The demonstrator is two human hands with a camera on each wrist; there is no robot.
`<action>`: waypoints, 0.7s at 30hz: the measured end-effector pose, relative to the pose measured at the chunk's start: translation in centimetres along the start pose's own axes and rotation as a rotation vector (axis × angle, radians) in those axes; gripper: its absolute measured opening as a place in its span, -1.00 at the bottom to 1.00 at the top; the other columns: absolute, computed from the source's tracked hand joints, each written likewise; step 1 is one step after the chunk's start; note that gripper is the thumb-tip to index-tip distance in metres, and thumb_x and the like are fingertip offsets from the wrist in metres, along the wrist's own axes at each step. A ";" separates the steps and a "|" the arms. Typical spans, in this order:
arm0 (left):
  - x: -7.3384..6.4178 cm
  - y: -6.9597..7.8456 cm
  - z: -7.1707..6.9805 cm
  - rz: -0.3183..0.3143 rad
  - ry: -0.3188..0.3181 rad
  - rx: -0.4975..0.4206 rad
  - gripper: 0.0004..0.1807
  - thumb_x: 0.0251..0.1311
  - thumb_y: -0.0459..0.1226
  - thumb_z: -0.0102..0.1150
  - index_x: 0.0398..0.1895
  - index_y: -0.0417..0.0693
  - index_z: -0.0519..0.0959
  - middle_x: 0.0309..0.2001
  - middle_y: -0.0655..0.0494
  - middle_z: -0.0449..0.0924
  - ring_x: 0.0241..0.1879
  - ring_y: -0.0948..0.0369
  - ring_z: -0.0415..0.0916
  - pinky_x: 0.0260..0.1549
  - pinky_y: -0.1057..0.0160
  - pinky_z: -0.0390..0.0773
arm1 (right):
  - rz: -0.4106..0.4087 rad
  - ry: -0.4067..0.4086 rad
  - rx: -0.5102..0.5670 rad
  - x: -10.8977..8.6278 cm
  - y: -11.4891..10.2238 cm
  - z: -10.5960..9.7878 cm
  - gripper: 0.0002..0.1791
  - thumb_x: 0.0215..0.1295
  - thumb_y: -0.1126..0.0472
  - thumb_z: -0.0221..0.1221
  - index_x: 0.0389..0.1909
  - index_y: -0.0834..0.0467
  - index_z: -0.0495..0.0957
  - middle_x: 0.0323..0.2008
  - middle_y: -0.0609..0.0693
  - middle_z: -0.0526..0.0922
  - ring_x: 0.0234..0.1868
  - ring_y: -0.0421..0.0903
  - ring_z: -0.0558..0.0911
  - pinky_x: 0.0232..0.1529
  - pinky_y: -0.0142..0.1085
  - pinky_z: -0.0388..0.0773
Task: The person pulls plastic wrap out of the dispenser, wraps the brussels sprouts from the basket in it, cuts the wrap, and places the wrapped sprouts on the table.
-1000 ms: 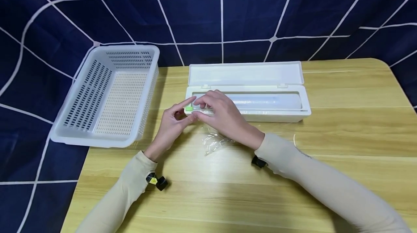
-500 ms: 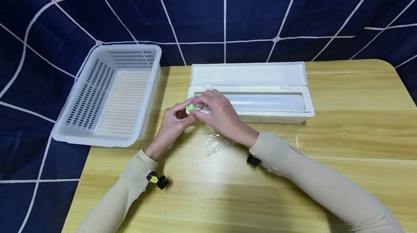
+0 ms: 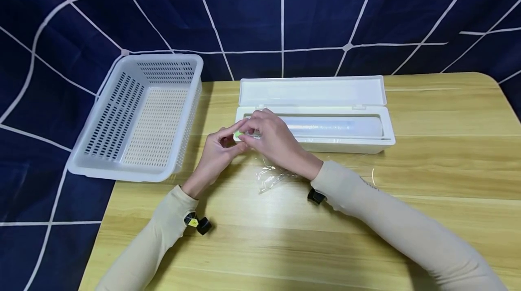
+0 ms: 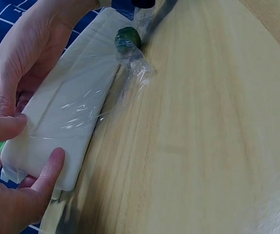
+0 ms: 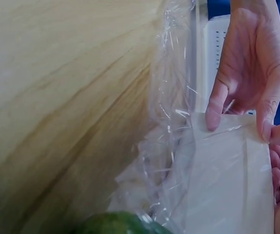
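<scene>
The white cling film dispenser (image 3: 346,147) stands with its lid raised, and a film roll (image 3: 325,126) lies inside. My left hand (image 3: 215,153) grips its left end, thumb on the front face. At that same corner my right hand (image 3: 272,137) pinches the small green slide cutter (image 3: 238,134). Clear film (image 4: 76,109) hangs over the dispenser's front and spreads, crumpled, onto the table. A dark green, rounded, vegetable-like thing (image 4: 127,39) lies against the film in the left wrist view; in the head view it is hidden.
A white perforated basket (image 3: 185,146) stands on the left of the wooden table (image 3: 285,236). Behind the table hangs a dark blue cloth (image 3: 313,19) with white lines. The raised lid (image 3: 311,92) leans back close to that cloth.
The right hand's fingertips have closed in on the green slide cutter, which is now mostly covered. The left hand has kept its place; the whole view has shifted slightly.
</scene>
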State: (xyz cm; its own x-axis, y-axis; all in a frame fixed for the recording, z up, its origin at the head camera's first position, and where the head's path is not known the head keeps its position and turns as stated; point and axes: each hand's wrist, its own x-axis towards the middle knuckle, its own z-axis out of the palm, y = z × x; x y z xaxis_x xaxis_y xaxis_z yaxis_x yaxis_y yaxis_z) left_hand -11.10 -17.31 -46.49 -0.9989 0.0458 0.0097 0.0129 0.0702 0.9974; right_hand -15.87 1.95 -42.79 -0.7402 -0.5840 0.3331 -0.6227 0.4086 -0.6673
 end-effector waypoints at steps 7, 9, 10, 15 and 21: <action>0.1 0.2 0.0 -0.011 0.011 0.054 -0.31 0.21 -0.51 0.51 0.42 0.05 0.65 -0.31 -0.20 0.31 -0.32 0.14 0.30 -0.48 0.42 0.31 | -0.012 0.002 0.042 0.0 0.3 -0.4 -0.91 0.33 0.35 0.52 -0.20 0.20 0.82 -0.30 -0.08 0.71 -0.20 -0.10 0.57 0.48 -0.19 0.36; 0.1 0.3 -0.1 -0.014 0.011 0.068 -0.32 0.22 -0.50 0.52 0.41 0.06 0.65 -0.32 -0.21 0.28 -0.33 0.14 0.28 -0.49 0.41 0.29 | -0.001 -0.002 0.055 -0.1 0.4 -0.5 -0.92 0.32 0.35 0.52 -0.21 0.20 0.83 -0.32 -0.09 0.71 -0.22 -0.10 0.56 0.30 -0.21 0.50; 0.1 0.3 -0.1 -0.016 0.012 0.076 -0.33 0.22 -0.49 0.53 0.41 0.07 0.66 -0.33 -0.21 0.28 -0.34 0.14 0.27 -0.49 0.41 0.29 | 0.005 -0.003 0.060 -0.1 0.4 -0.6 -0.92 0.32 0.34 0.52 -0.21 0.19 0.83 -0.33 -0.10 0.70 -0.22 -0.11 0.55 0.24 -0.21 0.52; 0.1 0.6 -0.2 -0.034 0.007 0.113 -0.35 0.24 -0.44 0.56 0.40 0.11 0.68 -0.31 -0.20 0.35 -0.32 0.14 0.30 -0.49 0.40 0.31 | 0.021 -0.007 0.090 -0.1 0.6 -0.9 -0.92 0.32 0.35 0.52 -0.21 0.20 0.85 -0.36 -0.11 0.69 -0.24 -0.11 0.55 0.15 -0.20 0.54; 0.3 1.0 -0.2 -0.058 0.002 0.139 -0.36 0.24 -0.41 0.57 0.40 0.13 0.69 -0.27 -0.21 0.41 -0.31 0.13 0.33 -0.50 0.40 0.32 | 0.031 -0.018 0.111 -0.1 0.7 -1.1 -0.91 0.30 0.37 0.53 -0.21 0.22 0.84 -0.37 -0.10 0.67 -0.25 -0.11 0.55 -0.16 -0.25 0.54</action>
State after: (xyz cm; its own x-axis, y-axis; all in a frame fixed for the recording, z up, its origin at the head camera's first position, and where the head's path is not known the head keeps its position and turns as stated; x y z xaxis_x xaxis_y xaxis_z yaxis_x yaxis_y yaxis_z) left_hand -11.40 -17.47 -45.50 -0.9982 0.0361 -0.0476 -0.0390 0.2103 0.9769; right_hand -16.53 3.04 -42.61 -0.7534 -0.5851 0.3002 -0.5670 0.3466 -0.7472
